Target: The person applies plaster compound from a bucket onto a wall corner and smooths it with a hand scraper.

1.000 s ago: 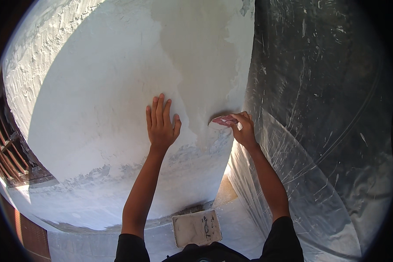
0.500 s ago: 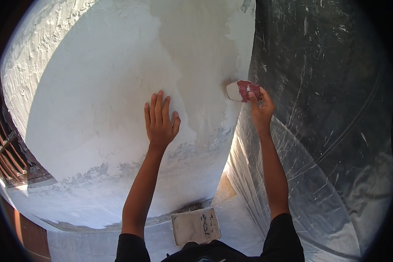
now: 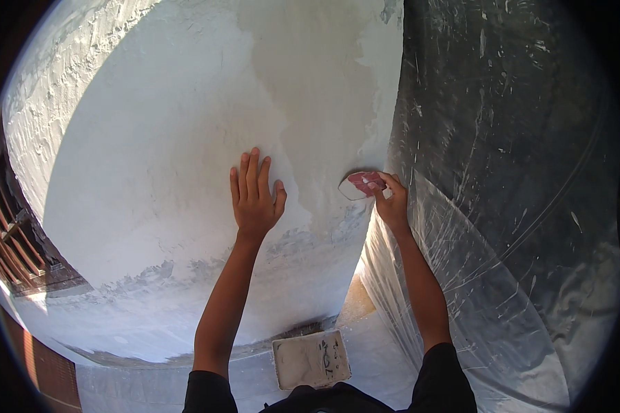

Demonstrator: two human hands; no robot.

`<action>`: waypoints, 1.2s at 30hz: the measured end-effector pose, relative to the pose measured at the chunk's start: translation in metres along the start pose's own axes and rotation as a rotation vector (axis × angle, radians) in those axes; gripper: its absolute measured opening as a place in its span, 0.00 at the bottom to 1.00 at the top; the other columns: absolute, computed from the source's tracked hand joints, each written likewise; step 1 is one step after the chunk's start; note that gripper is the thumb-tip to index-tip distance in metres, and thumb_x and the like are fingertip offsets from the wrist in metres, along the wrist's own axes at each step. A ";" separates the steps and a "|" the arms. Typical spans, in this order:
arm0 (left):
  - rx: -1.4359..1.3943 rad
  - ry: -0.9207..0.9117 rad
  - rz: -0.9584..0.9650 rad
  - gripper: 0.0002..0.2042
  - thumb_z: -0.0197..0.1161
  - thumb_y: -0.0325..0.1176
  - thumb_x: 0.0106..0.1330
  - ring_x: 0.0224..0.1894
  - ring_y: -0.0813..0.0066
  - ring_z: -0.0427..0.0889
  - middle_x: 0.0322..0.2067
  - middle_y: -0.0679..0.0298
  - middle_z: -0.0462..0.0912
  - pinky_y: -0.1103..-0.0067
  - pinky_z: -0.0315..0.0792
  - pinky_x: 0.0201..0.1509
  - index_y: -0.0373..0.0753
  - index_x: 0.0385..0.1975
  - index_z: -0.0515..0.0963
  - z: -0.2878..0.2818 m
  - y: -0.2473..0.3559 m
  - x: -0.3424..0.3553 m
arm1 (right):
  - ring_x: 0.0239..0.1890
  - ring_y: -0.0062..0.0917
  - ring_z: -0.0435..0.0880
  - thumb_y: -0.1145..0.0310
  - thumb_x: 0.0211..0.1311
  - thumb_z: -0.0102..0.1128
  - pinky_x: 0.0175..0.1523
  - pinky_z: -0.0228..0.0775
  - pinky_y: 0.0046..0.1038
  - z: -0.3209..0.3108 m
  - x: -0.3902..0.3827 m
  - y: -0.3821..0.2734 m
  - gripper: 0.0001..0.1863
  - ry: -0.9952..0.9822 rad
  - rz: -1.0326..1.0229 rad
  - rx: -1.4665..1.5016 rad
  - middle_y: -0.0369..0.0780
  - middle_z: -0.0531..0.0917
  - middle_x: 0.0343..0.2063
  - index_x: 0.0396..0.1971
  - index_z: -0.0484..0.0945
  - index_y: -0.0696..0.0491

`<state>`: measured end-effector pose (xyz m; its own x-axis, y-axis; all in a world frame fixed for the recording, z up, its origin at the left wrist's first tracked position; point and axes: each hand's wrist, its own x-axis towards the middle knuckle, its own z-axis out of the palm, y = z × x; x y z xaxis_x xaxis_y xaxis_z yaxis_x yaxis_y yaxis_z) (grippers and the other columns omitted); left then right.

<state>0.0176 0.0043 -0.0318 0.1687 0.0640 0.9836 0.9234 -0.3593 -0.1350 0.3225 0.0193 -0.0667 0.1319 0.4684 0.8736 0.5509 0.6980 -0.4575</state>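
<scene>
Near right edge of wall (image 3: 179, 89), right hand (image 3: 395, 206) pinches red-and-white scraper (image 3: 360, 184), thumb over its face. Left hand (image 3: 256, 206) rests flat on wall, fingers apart, holding nothing. Smooth pale coat (image 3: 138, 165) covers much; darker patch (image 3: 310, 82), rough lower band (image 3: 162, 272) look unfinished. Tray (image 3: 339, 358) below wall's bottom edge.

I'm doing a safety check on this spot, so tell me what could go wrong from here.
1. The right hand holds a red-and-white sheet near the right edge of the wall; it could slip past and snag the clear plastic alongside.
2. The left hand is spread at the wall beside a darker patch; if that is damp, it might smudge.
3. The container sits near the wall's foot, where a step forward could knock it.
</scene>
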 end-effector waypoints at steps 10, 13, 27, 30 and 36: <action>0.033 0.014 -0.005 0.21 0.55 0.35 0.64 0.69 0.56 0.63 0.65 0.52 0.67 0.58 0.53 0.71 0.34 0.57 0.72 0.001 0.000 0.001 | 0.38 0.19 0.78 0.71 0.61 0.65 0.48 0.67 0.22 -0.026 0.025 -0.001 0.12 0.330 0.130 0.444 0.37 0.84 0.37 0.44 0.81 0.57; 0.023 0.010 0.007 0.23 0.55 0.34 0.64 0.70 0.54 0.61 0.65 0.50 0.66 0.57 0.52 0.71 0.33 0.58 0.69 0.003 0.002 0.002 | 0.38 0.18 0.77 0.71 0.61 0.65 0.48 0.67 0.23 -0.021 -0.003 0.007 0.13 0.174 0.131 0.366 0.36 0.83 0.36 0.44 0.81 0.58; 0.065 0.042 0.003 0.21 0.54 0.36 0.64 0.69 0.57 0.65 0.64 0.53 0.69 0.60 0.53 0.72 0.35 0.56 0.73 0.001 0.002 0.002 | 0.40 0.15 0.77 0.75 0.65 0.61 0.51 0.67 0.19 0.009 -0.050 0.036 0.10 0.161 0.256 0.320 0.35 0.83 0.38 0.45 0.78 0.60; 0.057 0.019 -0.006 0.21 0.54 0.36 0.65 0.69 0.57 0.64 0.64 0.53 0.68 0.60 0.53 0.72 0.35 0.56 0.73 0.003 0.004 0.001 | 0.35 0.14 0.71 0.69 0.62 0.65 0.42 0.62 0.20 0.020 -0.065 0.041 0.13 0.076 0.202 0.395 0.32 0.82 0.34 0.45 0.80 0.57; 0.045 0.010 0.010 0.23 0.54 0.36 0.66 0.70 0.54 0.61 0.65 0.50 0.66 0.57 0.51 0.72 0.33 0.59 0.69 0.004 0.002 0.001 | 0.34 0.15 0.71 0.69 0.62 0.66 0.41 0.62 0.21 0.019 -0.064 0.042 0.14 0.235 0.329 0.409 0.31 0.82 0.35 0.45 0.80 0.57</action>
<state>0.0211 0.0073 -0.0313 0.1751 0.0514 0.9832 0.9363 -0.3175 -0.1501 0.3216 0.0287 -0.1448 0.4475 0.5961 0.6666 0.0923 0.7107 -0.6975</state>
